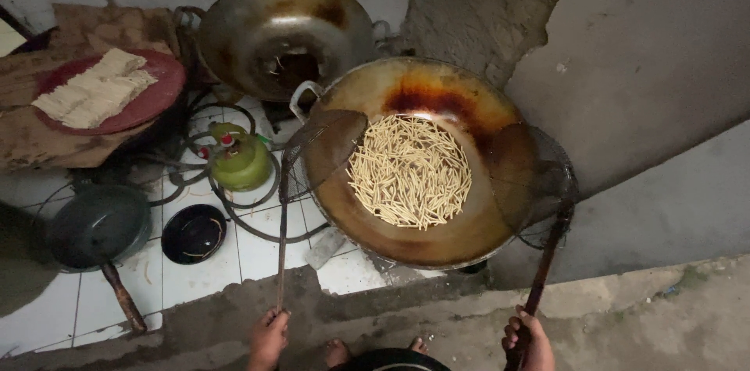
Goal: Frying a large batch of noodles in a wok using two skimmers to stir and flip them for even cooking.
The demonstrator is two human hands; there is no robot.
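Gripping long-handled wire skimmers, left hand (268, 337) and right hand (530, 340) are closed; mesh scoops flank pale sticks (409, 170) in the round metal wok (422, 250) ahead.

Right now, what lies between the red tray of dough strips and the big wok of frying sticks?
In the head view, a second, empty wok sits between the red tray and the big wok, with a green gas cylinder just below.

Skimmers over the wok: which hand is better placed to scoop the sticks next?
Probably left. The left hand skimmer mesh nearly meets the pale sticks in the wok; the right hand skimmer sits out at the rim.
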